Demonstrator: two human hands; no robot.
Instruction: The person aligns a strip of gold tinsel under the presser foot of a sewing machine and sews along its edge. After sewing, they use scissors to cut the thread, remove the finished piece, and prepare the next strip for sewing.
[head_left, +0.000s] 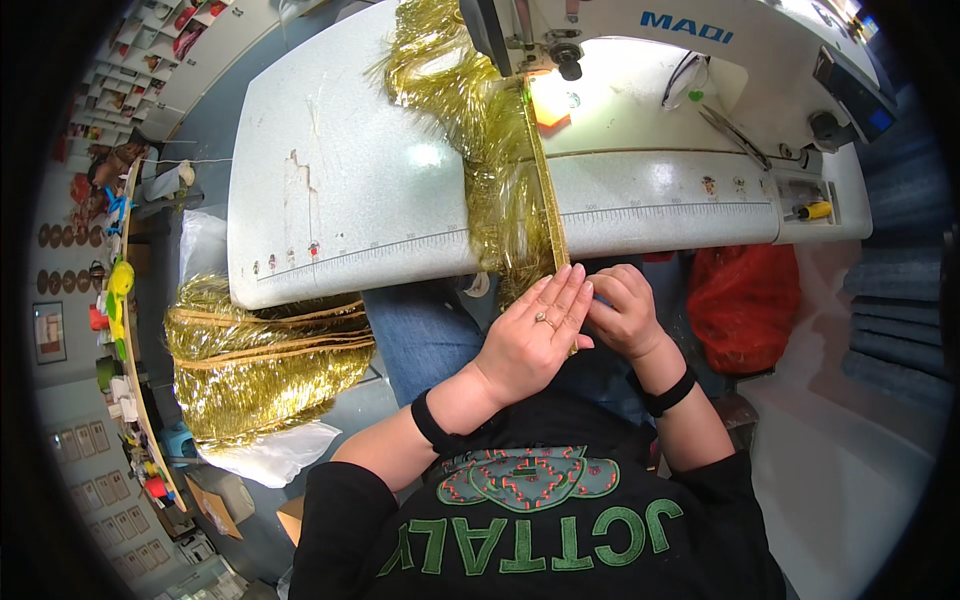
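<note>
A length of gold tinsel fringe (510, 172) runs from under the head of a MAQI sewing machine (675, 30) across the white table to my hands. Its flat gold band (551, 195) lies along the right side of the strands. My left hand (534, 330), a ring on one finger, rests with fingers extended over the band's near end, just off the table's front edge. Close against its fingertips is my right hand (624, 309), with curled fingers at the band's edge; what lies between those fingers is hidden.
More gold fringe (270, 360) hangs at the left on white plastic (277, 454). Scissors (735, 136) lie on the table (337, 187) below the machine arm. A yellow-handled screwdriver (814, 211) sits in a tray at the right. A red bag (742, 307) is beneath the table.
</note>
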